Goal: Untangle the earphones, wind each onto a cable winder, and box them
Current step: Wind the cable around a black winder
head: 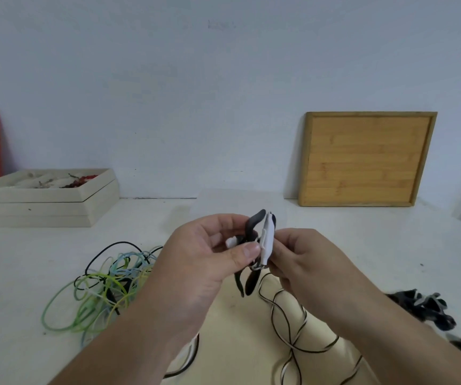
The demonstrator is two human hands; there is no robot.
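the left hand (204, 254) is pinching the earphones (253, 222) against the cable winder (267, 240) the right hand (301, 259) is gripping. winding is seemingly starting; the loose cable (293, 347) is needing wrapping next.

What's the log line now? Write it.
left hand: pinches earphones | right hand: holds white winder | black-white cable: dangling | green-blue tangle: on table
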